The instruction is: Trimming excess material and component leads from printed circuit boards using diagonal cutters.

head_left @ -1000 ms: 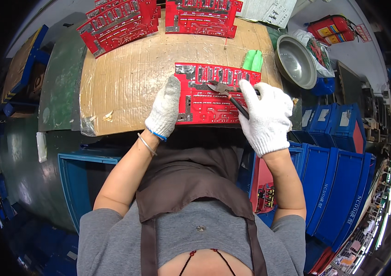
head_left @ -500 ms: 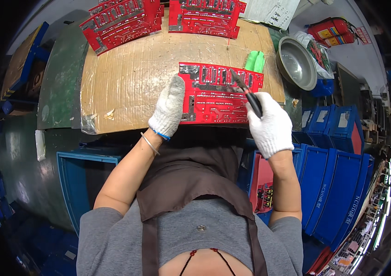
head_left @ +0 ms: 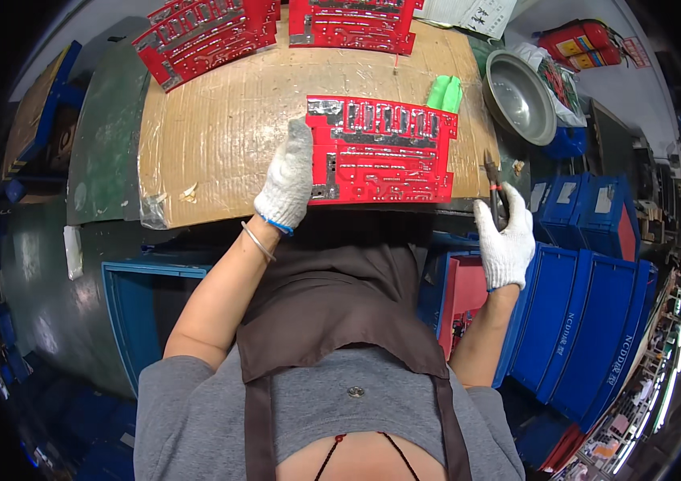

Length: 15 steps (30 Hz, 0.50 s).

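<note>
Head view: green tabletop topped with cardboard, my gloved left hand closed on the left edge of a red circuit board at the cardboard's near side. Right of that, cutters, handles between the spread thumb and forefinger of my half-open right hand (can't tell if I'm actually gripping them tbh).

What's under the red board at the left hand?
Brown cardboard shows past the far edge of the red board; the board's underside and whatever is directly beneath are covered.
</note>
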Tool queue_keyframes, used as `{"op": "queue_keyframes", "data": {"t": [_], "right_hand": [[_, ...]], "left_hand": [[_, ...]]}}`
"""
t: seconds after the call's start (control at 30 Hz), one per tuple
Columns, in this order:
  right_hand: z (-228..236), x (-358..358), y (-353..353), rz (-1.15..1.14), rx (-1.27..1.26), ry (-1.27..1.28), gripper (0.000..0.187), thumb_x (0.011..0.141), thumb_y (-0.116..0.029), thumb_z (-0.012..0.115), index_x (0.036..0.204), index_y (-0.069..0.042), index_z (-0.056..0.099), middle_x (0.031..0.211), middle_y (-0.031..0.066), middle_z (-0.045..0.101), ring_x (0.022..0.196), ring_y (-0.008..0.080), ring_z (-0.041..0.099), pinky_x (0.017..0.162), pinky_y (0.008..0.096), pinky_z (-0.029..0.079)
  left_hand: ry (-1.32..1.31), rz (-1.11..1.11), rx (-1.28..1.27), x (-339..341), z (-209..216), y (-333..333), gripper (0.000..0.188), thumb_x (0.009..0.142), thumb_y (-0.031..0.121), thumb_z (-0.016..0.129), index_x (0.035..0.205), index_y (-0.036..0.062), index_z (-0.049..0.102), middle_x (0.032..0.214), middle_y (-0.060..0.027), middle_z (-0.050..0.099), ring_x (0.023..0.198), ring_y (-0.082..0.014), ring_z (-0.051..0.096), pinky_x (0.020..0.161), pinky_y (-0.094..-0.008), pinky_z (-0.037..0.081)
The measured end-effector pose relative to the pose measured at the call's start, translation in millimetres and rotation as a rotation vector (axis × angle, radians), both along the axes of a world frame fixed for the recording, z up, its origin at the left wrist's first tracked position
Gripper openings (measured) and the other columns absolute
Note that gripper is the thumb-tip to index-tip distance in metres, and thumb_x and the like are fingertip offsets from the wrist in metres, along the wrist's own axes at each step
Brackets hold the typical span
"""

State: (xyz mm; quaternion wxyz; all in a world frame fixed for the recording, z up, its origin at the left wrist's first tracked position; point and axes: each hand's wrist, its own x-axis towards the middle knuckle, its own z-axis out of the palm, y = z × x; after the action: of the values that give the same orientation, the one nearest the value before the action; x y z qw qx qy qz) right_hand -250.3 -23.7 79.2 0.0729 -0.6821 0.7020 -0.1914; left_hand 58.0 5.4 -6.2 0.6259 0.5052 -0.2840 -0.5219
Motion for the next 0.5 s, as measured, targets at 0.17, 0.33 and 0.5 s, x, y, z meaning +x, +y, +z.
{"op": "queue_keyframes", "data": {"t": [0.17, 0.33, 0.5], "right_hand": [[-14.2, -6.6, 1.4, -0.022, 0.056, -0.154, 0.049, 0.092, -0.03, 0.077, 0.134, -0.008, 0.066, 0.125, 0.0168, 0.07, 0.109, 0.0229, 0.069, 0.096, 0.0347, 0.052], [-1.6, 10.9, 14.2, 0.033, -0.025, -0.298, 0.052, 0.095, -0.024, 0.073, 0.141, -0.006, 0.059, 0.134, 0.0179, 0.066, 0.118, 0.0241, 0.066, 0.102, 0.0342, 0.05], [-0.2, 53.1, 52.5, 0.422, -0.11, -0.097, 0.068, 0.077, -0.022, 0.084, 0.14, -0.012, 0.062, 0.114, 0.014, 0.065, 0.105, 0.0321, 0.062, 0.094, 0.0425, 0.05]], "left_hand": [[0.043, 0.023, 0.07, -0.8, 10.6, 1.4, 0.063, 0.108, 0.059, 0.039, 0.131, 0.0059, 0.063, 0.11, -0.0051, 0.072, 0.09, -0.0112, 0.07, 0.078, -0.0288, 0.061], [0.075, 0.035, 0.09, -0.5, 14.1, -0.2, 0.058, 0.108, 0.055, 0.042, 0.131, 0.0059, 0.063, 0.109, -0.0047, 0.071, 0.09, -0.0108, 0.069, 0.077, -0.0279, 0.06], [0.086, 0.007, 0.095, 0.4, 16.6, 1.0, 0.061, 0.106, 0.049, 0.054, 0.142, 0.0002, 0.052, 0.118, -0.0101, 0.068, 0.094, -0.0132, 0.071, 0.077, -0.0287, 0.061]]}}
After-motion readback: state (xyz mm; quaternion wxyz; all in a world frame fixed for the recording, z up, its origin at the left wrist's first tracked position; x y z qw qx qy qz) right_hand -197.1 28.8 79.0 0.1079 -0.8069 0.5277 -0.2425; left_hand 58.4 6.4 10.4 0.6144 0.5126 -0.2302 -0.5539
